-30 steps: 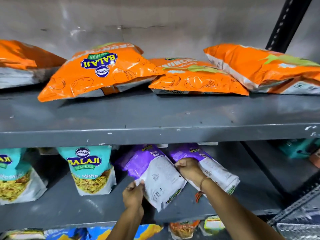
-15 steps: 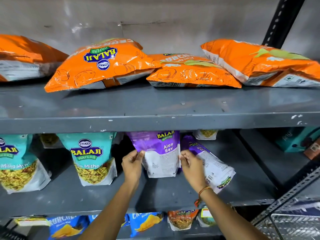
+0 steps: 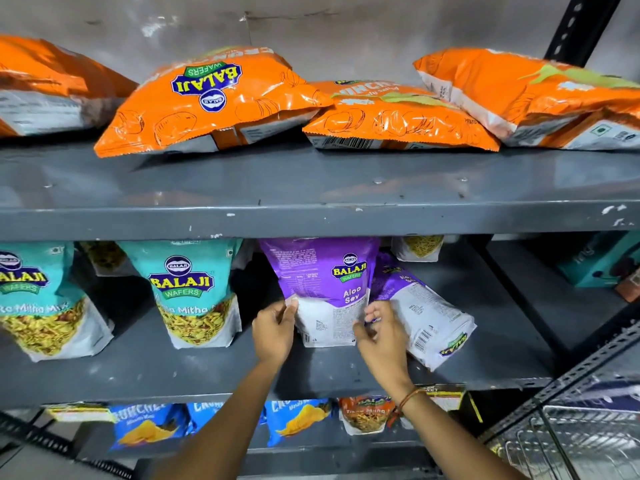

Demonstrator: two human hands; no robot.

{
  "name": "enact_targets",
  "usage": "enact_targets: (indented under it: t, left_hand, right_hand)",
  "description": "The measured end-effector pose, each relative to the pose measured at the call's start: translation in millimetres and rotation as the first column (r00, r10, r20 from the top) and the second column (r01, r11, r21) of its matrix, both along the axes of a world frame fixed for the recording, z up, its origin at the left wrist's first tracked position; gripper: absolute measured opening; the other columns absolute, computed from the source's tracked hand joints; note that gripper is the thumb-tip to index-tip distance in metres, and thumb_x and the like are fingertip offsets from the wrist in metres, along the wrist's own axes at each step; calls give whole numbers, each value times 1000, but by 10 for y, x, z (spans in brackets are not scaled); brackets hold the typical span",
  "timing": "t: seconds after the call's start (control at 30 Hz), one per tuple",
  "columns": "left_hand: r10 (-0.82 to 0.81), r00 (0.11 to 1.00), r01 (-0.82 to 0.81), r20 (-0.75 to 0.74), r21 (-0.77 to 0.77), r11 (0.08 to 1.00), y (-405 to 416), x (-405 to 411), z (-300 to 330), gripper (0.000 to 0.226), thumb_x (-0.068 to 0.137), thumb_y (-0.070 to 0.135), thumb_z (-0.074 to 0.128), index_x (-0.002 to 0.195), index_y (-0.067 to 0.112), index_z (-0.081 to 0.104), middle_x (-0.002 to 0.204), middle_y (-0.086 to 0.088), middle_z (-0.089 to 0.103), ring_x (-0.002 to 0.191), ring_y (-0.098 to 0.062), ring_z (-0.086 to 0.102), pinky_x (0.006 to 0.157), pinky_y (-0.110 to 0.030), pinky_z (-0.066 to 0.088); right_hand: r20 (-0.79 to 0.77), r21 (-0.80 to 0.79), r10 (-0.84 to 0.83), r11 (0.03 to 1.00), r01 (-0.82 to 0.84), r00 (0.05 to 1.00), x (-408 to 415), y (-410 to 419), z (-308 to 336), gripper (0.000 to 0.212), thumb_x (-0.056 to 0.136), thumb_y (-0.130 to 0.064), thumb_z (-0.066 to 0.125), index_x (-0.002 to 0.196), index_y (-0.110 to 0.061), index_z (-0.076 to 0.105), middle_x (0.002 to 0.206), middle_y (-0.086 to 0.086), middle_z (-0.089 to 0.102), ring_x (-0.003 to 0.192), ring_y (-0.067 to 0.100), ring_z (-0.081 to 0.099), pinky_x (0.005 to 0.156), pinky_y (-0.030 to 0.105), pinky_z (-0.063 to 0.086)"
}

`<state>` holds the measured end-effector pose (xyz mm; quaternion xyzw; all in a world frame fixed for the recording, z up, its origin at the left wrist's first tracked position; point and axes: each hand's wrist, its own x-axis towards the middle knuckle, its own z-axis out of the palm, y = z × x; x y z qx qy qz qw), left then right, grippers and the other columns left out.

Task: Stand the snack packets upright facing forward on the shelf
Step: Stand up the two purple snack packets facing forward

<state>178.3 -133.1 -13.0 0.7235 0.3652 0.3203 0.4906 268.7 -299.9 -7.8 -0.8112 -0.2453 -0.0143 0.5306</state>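
Purple packet stood upright at centre frame, middle shelf point(image 3: 173, 368).

Your left hand point(image 3: 275, 332) and right hand point(image 3: 382, 336) flank the purple Aloo Sev packet point(image 3: 327, 289), fingers pinching its lower edges. Two teal packets point(image 3: 194, 292) at left stand; a second purple packet point(image 3: 422, 317) at right leans, and the orange packets point(image 3: 214, 102) on the upper shelf lie flat.

I saw orange packets point(image 3: 221, 102) upper frame | teal packets point(image 3: 194, 292) mid-left | purple-white packet point(image 3: 322, 285) centre | blue packets point(image 3: 149, 424) bottom | grey shelf point(image 3: 311, 216)
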Motion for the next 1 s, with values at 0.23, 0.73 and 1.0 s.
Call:
enact_targets:
  t: [0.23,0.73,1.0]
  left_hand:
    - [19,1000,-22,18,208,978,-637,-370,-134,25,84,41,55,89,24,72,88,6,73,86,-16,65,77,-36,51]
    - [-127,984,130,129,-18,991,-154,1,50,75,58,31,64,129,29,40,132,3,47,127,-15,44,107,-37,36]
    - [-450,885,463,120,-325,825,232,126,39,68,53,26,81,114,24,52,119,0,63,116,-12,56,105,-29,44]
  right_hand:
    - [-84,-31,150,988,-153,985,-427,51,57,74,61,-59,73,119,-29,38,118,-6,39,111,8,46,97,24,39]
    - [-327,53,349,935,-351,878,119,-87,102,31,89,-20,61,117,-29,51,113,-21,63,102,-17,56,89,7,41]
    - [-458,23,317,938,-345,830,610,23,102,24,92,-13,54,117,-15,52,117,7,66,111,18,58,95,31,43]
